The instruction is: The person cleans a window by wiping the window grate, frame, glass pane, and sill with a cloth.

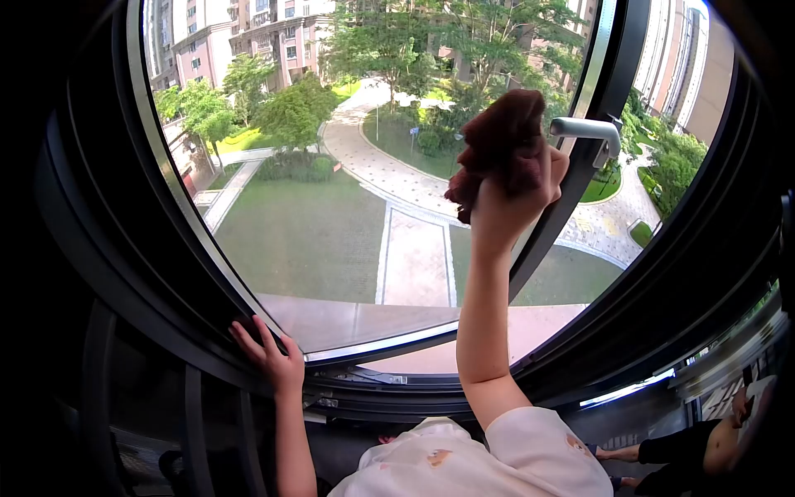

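My right hand (pixel 523 197) is raised and closed around a crumpled dark maroon cloth (pixel 503 137). The cloth is in front of the window pane (pixel 315 232), near its right side; whether it presses on the glass I cannot tell. Just right of that hand, a grey window handle (pixel 584 128) sticks out from the dark sash. Low on the left, my left hand (pixel 277 356) lies with spread fingers on the dark window frame (pixel 186 282), close to the pane's lower left corner. It holds nothing.
The sash stands ajar, with a gap along its right and bottom edges. A metal hinge stay (pixel 364 378) shows at the sill. Dark railing bars (pixel 193 422) are at lower left. Another person's legs (pixel 662 451) show at lower right. Outside are paths, lawn, trees and buildings.
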A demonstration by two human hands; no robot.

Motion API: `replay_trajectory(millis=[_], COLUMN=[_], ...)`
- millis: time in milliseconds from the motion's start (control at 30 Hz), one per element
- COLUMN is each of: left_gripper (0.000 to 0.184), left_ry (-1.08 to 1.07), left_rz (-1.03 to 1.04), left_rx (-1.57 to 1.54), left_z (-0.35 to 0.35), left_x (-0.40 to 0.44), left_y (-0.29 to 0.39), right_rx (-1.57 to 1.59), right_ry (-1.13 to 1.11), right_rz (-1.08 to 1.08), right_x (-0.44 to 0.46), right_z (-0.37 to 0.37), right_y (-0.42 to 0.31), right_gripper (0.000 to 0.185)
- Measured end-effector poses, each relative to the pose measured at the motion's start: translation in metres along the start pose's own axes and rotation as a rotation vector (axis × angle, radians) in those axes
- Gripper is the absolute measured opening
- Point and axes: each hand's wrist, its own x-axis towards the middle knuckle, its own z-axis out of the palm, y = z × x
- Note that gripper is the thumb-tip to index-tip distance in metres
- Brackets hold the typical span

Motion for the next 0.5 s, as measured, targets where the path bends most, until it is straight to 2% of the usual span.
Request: replay_trajectory(millis=[33,67,100,133,167,200,233,300,400,433,500], left_gripper=[0.059,0.06,0.06,0.06,0.061,0.061,0.061,0.059,0.066,0.066,0.064], left_ry=[0.0,0.0,0.008,0.008,-0.015,-0.029,-0.017,-0.025,-0.049,-0.055,-0.046], left_rz=[0.0,0.016,0.032,0.032,0.033,0.027,0.038,0.056,0.045,0.045,0.038], left_rx=[0.0,0.016,0.033,0.033,0.037,0.047,0.03,0.061,0.06,0.075,0.07], left_z=[0.001,0.002,0.003,0.003,0.002,-0.001,-0.002,-0.001,-0.004,-0.005,-0.003], left_x=[-0.002,-0.003,-0.002,-0.003,-0.003,-0.002,-0.001,-0.002,0.0,0.001,-0.001], left_y=[-0.001,-0.003,-0.005,-0.005,-0.004,-0.005,-0.005,-0.009,-0.005,-0.005,-0.008], right_rx=[0.122,0.122,0.083,0.096,0.128,0.158,0.155,0.201,0.185,0.151,0.119], right_ry=[0.075,-0.009,-0.127,-0.114,-0.164,-0.282,-0.307,-0.346,-0.357,-0.285,-0.172], right_rz=[-0.041,-0.149,-0.384,-0.365,-0.469,-0.705,-0.712,-0.947,-0.884,-0.887,-0.747], right_x=[-0.002,-0.015,-0.051,-0.048,-0.066,-0.095,-0.099,-0.108,-0.087,-0.084,-0.04], right_z=[0.007,0.011,0.022,0.02,0.026,0.031,0.032,0.038,0.044,0.043,0.045], right_y=[0.009,-0.006,-0.027,-0.031,-0.037,-0.041,-0.042,-0.047,-0.051,-0.053,-0.062], right_gripper=[0.059,0.056,0.043,0.04,0.043,0.045,0.047,0.047,0.046,0.045,0.041])
